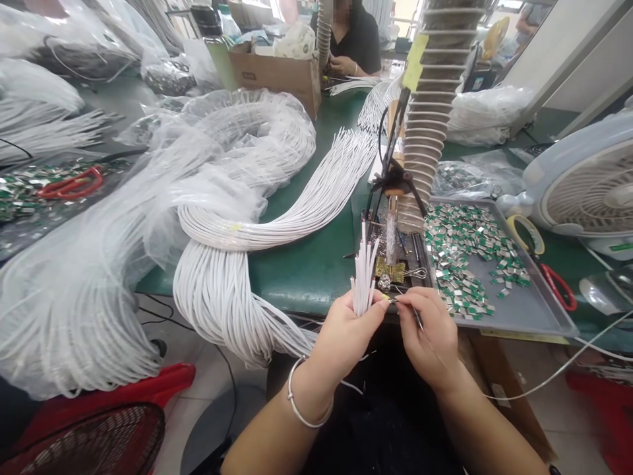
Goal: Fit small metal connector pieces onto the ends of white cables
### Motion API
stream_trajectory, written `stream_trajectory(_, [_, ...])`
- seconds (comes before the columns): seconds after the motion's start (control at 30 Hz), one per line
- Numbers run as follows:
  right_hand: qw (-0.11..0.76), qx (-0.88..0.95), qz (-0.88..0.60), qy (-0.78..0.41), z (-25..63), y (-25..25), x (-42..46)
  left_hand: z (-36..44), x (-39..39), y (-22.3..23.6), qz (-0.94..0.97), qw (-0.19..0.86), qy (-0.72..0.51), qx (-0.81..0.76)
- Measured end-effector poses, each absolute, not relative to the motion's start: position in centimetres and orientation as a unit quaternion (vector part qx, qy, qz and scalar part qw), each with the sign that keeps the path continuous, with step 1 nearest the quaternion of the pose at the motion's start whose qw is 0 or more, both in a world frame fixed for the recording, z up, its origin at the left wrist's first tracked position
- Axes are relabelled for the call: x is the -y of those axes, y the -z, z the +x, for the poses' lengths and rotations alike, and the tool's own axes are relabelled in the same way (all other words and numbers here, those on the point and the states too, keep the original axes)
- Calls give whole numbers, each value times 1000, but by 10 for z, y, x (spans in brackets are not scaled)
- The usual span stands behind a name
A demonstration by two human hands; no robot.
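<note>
Tray (541, 293) right of hose (435, 99), fan (583, 188) right of tray, box (277, 76) behind bagged cable bundle (237, 145), on bench (297, 277).

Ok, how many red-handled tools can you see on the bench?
2. One red tool lies on the parts pile at far left; the other red tool is just right of the tray. More may be hidden under the bags.

The small piece pinched between the fingertips (384, 302) is too tiny to make out (perhaps a wire end). The fan (593, 188) runs off the right edge, and the co-worker's head (341, 10) is blurred and cut off at the top.
</note>
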State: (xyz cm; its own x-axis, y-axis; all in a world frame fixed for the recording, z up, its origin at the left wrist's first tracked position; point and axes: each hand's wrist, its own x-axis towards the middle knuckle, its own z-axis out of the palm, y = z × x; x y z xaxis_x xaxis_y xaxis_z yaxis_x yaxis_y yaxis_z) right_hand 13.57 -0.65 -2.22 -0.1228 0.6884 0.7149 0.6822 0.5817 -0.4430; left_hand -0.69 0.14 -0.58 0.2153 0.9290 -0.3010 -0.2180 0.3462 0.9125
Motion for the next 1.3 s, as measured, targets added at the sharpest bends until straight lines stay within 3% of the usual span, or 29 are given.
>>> stream_trajectory(0.17, [491, 748, -446, -1, 134, 25, 7, -10, -2, 1, 413, 682, -391, -461])
stream_trajectory(0.67, [564, 685, -461, -26, 130, 31, 11, -6, -9, -5, 410, 652, -456, -446])
stream_trajectory(1.3, [570, 697, -430, -63, 129, 22, 0, -6, -18, -13, 418, 639, -468, -445])
